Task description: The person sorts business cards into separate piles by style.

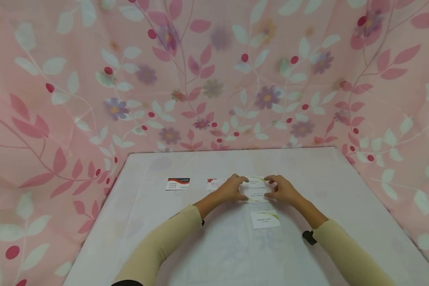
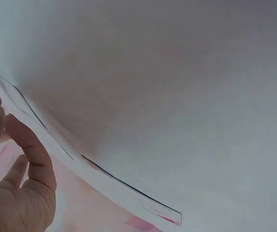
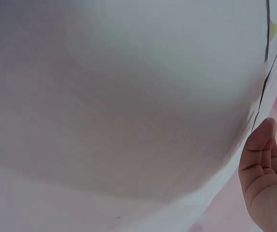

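Two white business cards with green curves lie one behind the other between my hands: a far card [image 1: 256, 182] and a nearer card [image 1: 256, 195]. My left hand [image 1: 231, 189] is at their left side, index fingertip at the far card's edge, thumb at the nearer card's edge. On the right side my right hand [image 1: 283, 190] mirrors this, thumb and index finger spread apart. Closer to me lies a third white card [image 1: 265, 219] marked COMPANY LOGO, slightly tilted. The left wrist view shows the left fingers [image 2: 36, 150] curved; the right wrist view shows the right hand [image 3: 266, 174] at the frame edge.
Left of my left hand lies a white card with a red floral corner [image 1: 212, 184], partly hidden by the hand. Farther left is a red, black and white card [image 1: 177, 184]. A white cloth covers the table [image 1: 200, 254]; a pink floral curtain [image 1: 214, 79] hangs behind it.
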Demonstrator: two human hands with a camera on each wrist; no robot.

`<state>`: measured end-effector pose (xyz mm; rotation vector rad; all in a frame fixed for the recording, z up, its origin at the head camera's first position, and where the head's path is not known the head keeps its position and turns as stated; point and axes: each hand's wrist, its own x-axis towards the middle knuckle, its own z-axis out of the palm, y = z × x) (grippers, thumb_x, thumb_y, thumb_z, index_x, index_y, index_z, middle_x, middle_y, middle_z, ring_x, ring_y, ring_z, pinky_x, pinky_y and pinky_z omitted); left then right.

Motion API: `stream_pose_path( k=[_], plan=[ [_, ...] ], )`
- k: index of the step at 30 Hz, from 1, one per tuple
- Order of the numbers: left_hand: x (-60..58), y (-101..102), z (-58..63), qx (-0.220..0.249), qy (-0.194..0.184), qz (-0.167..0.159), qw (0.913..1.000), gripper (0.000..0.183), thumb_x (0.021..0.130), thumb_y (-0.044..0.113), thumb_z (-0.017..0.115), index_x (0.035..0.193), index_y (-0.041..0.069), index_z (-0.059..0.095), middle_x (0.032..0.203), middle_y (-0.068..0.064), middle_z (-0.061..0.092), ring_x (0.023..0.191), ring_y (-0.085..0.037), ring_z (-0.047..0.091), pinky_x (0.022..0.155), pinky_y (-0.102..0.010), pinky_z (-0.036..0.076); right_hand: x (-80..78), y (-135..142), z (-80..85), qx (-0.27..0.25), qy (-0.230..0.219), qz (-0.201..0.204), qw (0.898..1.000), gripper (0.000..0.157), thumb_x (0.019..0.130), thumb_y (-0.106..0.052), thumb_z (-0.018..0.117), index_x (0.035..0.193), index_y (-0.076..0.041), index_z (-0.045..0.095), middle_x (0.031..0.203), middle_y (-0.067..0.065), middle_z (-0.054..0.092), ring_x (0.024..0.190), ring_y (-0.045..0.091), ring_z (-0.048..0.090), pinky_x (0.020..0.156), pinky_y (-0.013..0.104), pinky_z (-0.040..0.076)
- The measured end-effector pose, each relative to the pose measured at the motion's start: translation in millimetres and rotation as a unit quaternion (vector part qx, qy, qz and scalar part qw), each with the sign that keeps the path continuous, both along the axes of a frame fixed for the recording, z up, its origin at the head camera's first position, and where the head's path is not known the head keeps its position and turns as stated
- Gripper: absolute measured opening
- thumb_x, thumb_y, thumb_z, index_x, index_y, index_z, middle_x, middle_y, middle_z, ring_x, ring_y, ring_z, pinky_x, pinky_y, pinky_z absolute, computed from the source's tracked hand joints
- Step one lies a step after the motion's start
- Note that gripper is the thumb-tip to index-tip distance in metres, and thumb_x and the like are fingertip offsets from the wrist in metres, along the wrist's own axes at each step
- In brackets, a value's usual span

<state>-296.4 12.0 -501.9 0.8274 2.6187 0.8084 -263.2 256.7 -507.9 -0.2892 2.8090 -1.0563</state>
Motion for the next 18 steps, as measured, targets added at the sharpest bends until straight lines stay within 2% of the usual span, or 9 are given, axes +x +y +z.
stream_pose_path(
  k=[4,10,18],
  plan=[
    [4.4,-2.0,-1.7,-0.001,0.003,-0.014,0.9999,0.061,0.08,0.027,0.083,0.134,0.013,0.057,0.127,-0.012,0.054,0.107,-0.018,0.054,0.091,-0.027,0.047,6.2,-1.2,-1.7,-0.005,-0.001,0.012,1.0,0.058,0.079,-0.014,0.083,0.131,-0.006,0.058,0.121,0.02,0.057,0.083,0.02,0.054,0.071,0.03,0.046],
    [7.8,-1.2,-3.4,-0.009,0.0,-0.017,0.9998,0.062,0.08,0.028,0.084,0.134,0.013,0.056,0.124,-0.01,0.055,0.108,-0.017,0.053,0.096,-0.03,0.046,10.6,-2.8,-4.3,-0.008,-0.005,0.023,1.0,0.056,0.078,-0.012,0.083,0.129,-0.007,0.059,0.12,0.017,0.057,0.08,0.018,0.053,0.07,0.026,0.045],
    [6.8,0.4,-6.1,-0.014,-0.019,-0.012,0.9996,0.064,0.077,0.029,0.086,0.133,0.014,0.057,0.119,-0.008,0.056,0.101,-0.015,0.051,0.086,-0.025,0.045,12.3,-1.5,-9.0,-0.003,0.011,0.047,0.999,0.052,0.079,-0.012,0.082,0.126,-0.005,0.06,0.118,0.016,0.057,0.076,0.015,0.051,0.066,0.023,0.044]
  ],
)
